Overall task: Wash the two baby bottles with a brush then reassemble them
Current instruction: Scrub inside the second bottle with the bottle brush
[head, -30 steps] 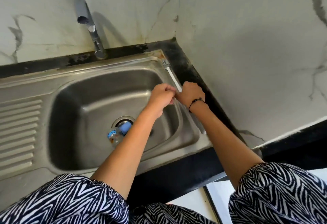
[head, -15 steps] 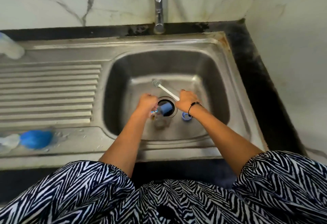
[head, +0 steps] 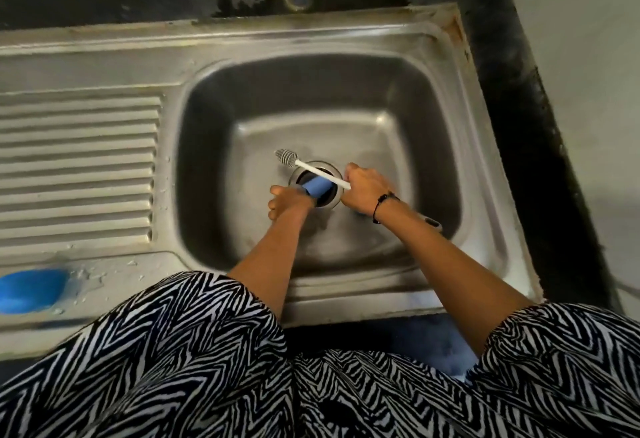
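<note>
Two hands hold a bottle and a brush low in the sink.

The left hand (head: 289,204) is wrapped around a baby bottle (head: 316,186) over the drain (head: 329,169). The right hand (head: 363,188) grips the white brush (head: 313,169), whose bristles point far and left. A blue cap (head: 29,290) lies on the near left of the sink (head: 242,43).

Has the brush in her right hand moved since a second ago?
Yes. The brush left the sink's back right corner and now lies over the drain, gripped by the right hand.
</note>
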Available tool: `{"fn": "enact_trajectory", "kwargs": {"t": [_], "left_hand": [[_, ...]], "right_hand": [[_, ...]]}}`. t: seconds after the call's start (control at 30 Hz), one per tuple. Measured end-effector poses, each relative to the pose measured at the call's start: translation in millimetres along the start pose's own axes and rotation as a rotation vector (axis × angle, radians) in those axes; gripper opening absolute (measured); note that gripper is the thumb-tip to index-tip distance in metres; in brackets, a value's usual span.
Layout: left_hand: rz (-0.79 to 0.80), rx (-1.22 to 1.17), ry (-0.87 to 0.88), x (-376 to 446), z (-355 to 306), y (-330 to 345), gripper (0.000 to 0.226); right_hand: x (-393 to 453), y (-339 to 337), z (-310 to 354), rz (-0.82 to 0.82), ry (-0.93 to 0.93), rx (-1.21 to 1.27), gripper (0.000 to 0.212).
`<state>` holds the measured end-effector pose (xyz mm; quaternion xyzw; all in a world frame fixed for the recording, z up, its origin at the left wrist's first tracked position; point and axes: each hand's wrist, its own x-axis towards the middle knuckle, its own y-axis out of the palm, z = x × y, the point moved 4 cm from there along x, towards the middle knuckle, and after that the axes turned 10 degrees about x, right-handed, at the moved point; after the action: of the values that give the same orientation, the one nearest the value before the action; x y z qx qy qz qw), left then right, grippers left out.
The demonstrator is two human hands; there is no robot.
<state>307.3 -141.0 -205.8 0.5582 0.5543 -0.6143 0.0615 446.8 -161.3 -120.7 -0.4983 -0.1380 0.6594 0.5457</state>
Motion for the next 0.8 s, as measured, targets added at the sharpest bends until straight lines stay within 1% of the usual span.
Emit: {"fn": "enact_trajectory", "kwargs": {"t": [0.07,0.13,0.17,0.2,0.23,0.27,0.3,0.33,0.37,0.4,0.5,0.53,0.57,0.63,0.67,0.7,0.73,0.77,0.8], "left_hand": [[0.009,-0.223,-0.003,3.3,-1.6,-5.8,0.075],[0.001,-0.581,0.017,6.7,-2.4,-21.1,0.058],[0.041,-0.817,-0.003,2.7,-4.6,-34.4,0.048],[0.120,-1.013,-0.023,-3.1,-8.5,-47.0,0.040],[0.197,-1.171,-0.029,-11.5,-11.0,-61.7,0.033],[0.240,-1.297,0.003,-17.2,-15.3,-74.2,0.028],[0.287,-1.383,0.033,-28.7,-18.7,-86.1,0.026],[0.254,-1.417,0.110,-39.9,-18.9,-98.7,0.027],[0.277,-1.481,0.223,-54.5,-19.7,-109.5,0.028],[0.251,-1.427,0.333,-65.7,-18.4,-116.0,0.028],[0.442,-1.519,0.481,-96.0,-24.3,-121.8,0.011],[0.430,-1.554,0.487,-101.6,-23.8,-125.7,0.011],[0.362,-1.532,0.488,-105.5,-24.7,-133.6,0.012],[0.214,-1.635,0.472,-108.4,-27.1,-146.4,0.016],[0.253,-1.749,0.410,-104.9,-30.9,-148.3,0.025],[0.283,-1.791,0.400,-106.4,-32.8,-149.4,0.037],[0.246,-1.746,0.427,-107.6,-30.3,-149.0,0.043],[0.230,-1.691,0.481,-111.7,-30.3,-149.0,0.041],[0.226,-1.618,0.549,-115.8,-29.9,-148.4,0.033]], "right_hand": [[1.9,-0.8,0.8,0.002,-0.023,0.033,0.022],[3.9,-2.6,3.2,-0.023,-0.061,0.081,0.022],[4.5,-4.6,5.2,-0.038,-0.082,0.097,0.024],[4.1,-7.2,7.1,-0.057,-0.102,0.110,0.029],[2.1,-10.9,10.1,-0.079,-0.122,0.116,0.034],[-0.6,-15.1,12.5,-0.103,-0.144,0.120,0.040],[-3.4,-18.8,13.7,-0.126,-0.168,0.125,0.044],[-7.1,-22.9,15.5,-0.151,-0.199,0.132,0.045],[-11.4,-26.0,16.2,-0.178,-0.227,0.147,0.046],[-16.3,-29.6,17.0,-0.208,-0.257,0.169,0.046],[-29.6,-35.5,13.7,-0.268,-0.315,0.308,0.046],[-34.4,-35.6,12.2,-0.271,-0.327,0.333,0.046],[-38.6,-35.5,11.2,-0.268,-0.335,0.328,0.047],[-44.7,-34.3,9.5,-0.249,-0.336,0.283,0.049],[-47.8,-34.0,9.9,-0.245,-0.338,0.264,0.049],[-50.1,-33.5,10.6,-0.241,-0.341,0.243,0.050],[-52.7,-33.1,11.8,-0.240,-0.345,0.219,0.051],[-55.0,-32.9,13.5,-0.239,-0.354,0.196,0.052],[-56.7,-33.0,15.7,-0.235,-0.368,0.183,0.052]]}}
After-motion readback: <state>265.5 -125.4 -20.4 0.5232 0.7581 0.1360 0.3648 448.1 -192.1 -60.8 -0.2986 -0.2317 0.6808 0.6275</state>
